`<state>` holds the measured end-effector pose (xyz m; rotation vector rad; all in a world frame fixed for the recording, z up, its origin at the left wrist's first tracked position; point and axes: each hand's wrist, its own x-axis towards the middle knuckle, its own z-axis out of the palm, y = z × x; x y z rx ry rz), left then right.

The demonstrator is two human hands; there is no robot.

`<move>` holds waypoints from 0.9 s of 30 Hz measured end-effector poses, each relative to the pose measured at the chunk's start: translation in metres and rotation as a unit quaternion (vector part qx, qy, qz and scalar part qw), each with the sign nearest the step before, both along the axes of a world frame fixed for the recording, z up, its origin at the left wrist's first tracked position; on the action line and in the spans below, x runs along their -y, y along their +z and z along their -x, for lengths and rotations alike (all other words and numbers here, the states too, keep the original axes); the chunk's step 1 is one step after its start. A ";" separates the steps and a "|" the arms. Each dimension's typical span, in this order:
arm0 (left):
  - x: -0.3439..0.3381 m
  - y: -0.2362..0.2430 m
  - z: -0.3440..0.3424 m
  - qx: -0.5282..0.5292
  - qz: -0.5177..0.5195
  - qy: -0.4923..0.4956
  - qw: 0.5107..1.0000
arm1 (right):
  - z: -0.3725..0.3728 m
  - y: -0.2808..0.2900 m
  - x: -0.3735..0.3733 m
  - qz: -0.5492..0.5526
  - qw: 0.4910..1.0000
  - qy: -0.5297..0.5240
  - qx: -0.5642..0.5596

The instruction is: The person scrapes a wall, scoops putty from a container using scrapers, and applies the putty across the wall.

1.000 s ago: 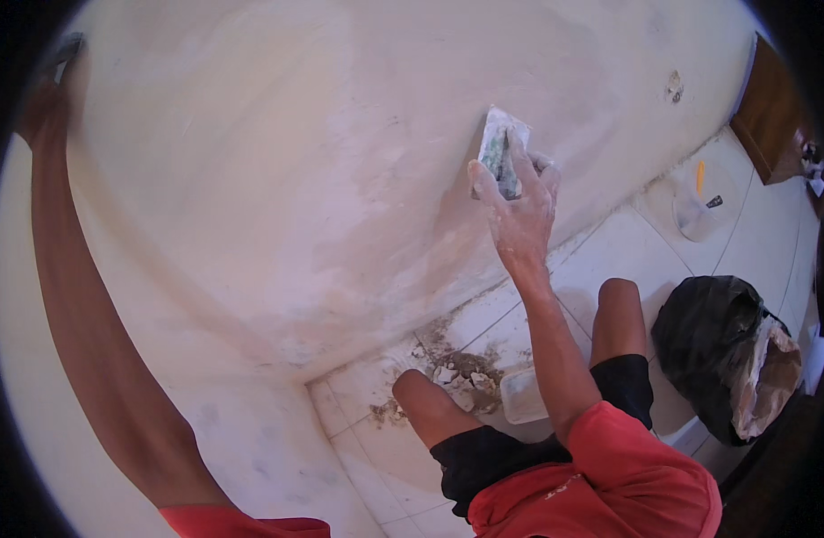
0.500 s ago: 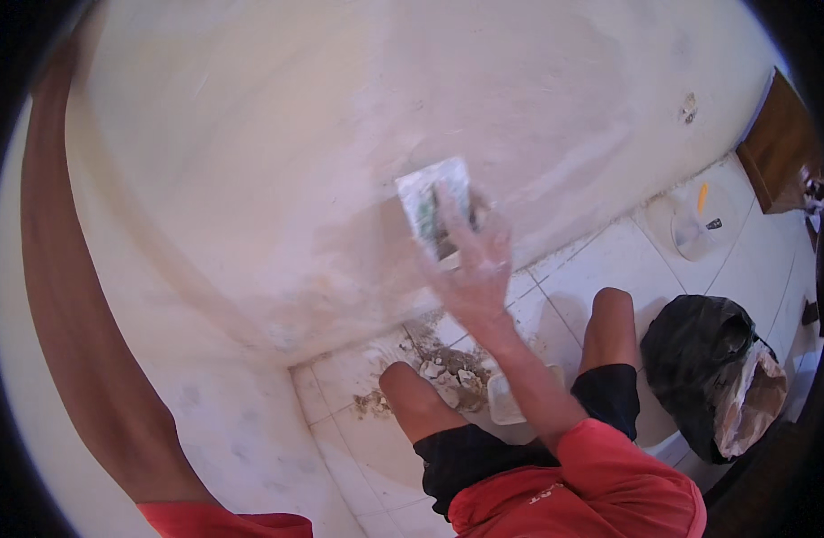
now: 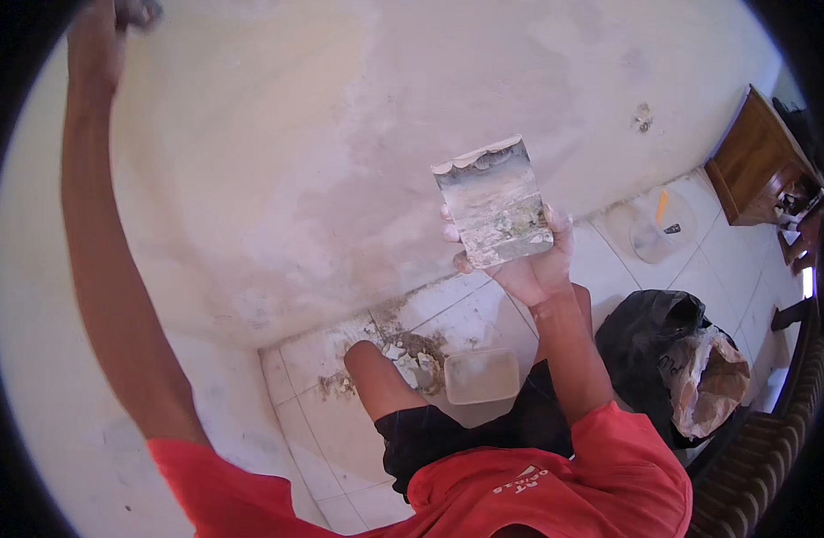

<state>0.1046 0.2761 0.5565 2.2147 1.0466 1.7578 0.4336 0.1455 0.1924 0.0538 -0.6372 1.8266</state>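
My right hand (image 3: 542, 264) grips a flat, rectangular, putty-smeared plate (image 3: 494, 208) from below, with fingers around its left and right edges. Its upturned face is streaked white, grey and dark, and a wavy ridge of white paste runs along the far edge. It is held out in front of the patchy, pale wall (image 3: 358, 170). High at the far left, my left hand (image 3: 96, 45) is raised near the wall and partly cut off by the picture's rim. A small dark thing (image 3: 141, 13) shows at its fingers, too blurred to name.
Below lies a clear plastic tub (image 3: 482, 377) on white floor tiles, beside crumbled debris (image 3: 421, 359). To the right sit a black plastic bag (image 3: 640, 336) and an open paper sack (image 3: 712, 377). Farther back are a round container with an orange-handled tool (image 3: 661, 208) and a wooden cabinet (image 3: 762, 161).
The plate has come away from the wall, and its smeared face is now turned up in my right hand. My left hand has shifted slightly right, bringing a dark thing into view.
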 end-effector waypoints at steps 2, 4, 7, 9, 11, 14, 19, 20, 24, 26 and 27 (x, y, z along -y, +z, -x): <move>0.042 -0.070 -0.014 0.025 0.076 0.112 0.990 | -0.018 -0.007 0.002 -0.019 1.000 0.008 0.012; 0.066 -0.167 -0.036 0.010 0.234 0.130 0.963 | -0.045 -0.027 0.010 0.009 0.990 -0.126 0.070; 0.118 -0.283 -0.062 0.056 0.402 0.058 0.912 | -0.066 -0.004 0.005 -0.181 0.930 -0.201 0.249; 0.141 -0.311 -0.076 0.094 0.531 -0.092 0.837 | -0.071 0.006 0.001 -0.233 0.901 -0.235 0.279; 0.158 -0.325 -0.087 0.129 0.543 -0.098 0.824 | -0.070 0.017 -0.001 -0.284 0.870 -0.260 0.307; 0.172 -0.324 -0.091 0.119 0.552 -0.171 0.807 | -0.072 0.026 -0.004 -0.352 0.819 -0.262 0.371; 0.179 -0.324 -0.089 0.056 0.603 -0.176 0.776 | -0.068 0.026 -0.007 -0.466 0.686 -0.262 0.494; 0.180 -0.328 -0.087 0.060 0.604 -0.174 0.775 | -0.072 0.024 -0.008 -0.470 0.658 -0.262 0.527; 0.191 -0.334 -0.078 0.014 0.604 -0.168 0.779 | -0.086 0.012 -0.014 -0.362 0.609 -0.256 0.657; 0.191 -0.337 -0.078 0.018 0.593 -0.167 0.788 | -0.088 0.015 -0.012 -0.338 0.691 -0.282 0.573; 0.190 -0.339 -0.077 0.004 0.596 -0.170 0.785 | -0.082 0.015 -0.013 -0.339 0.691 -0.282 0.573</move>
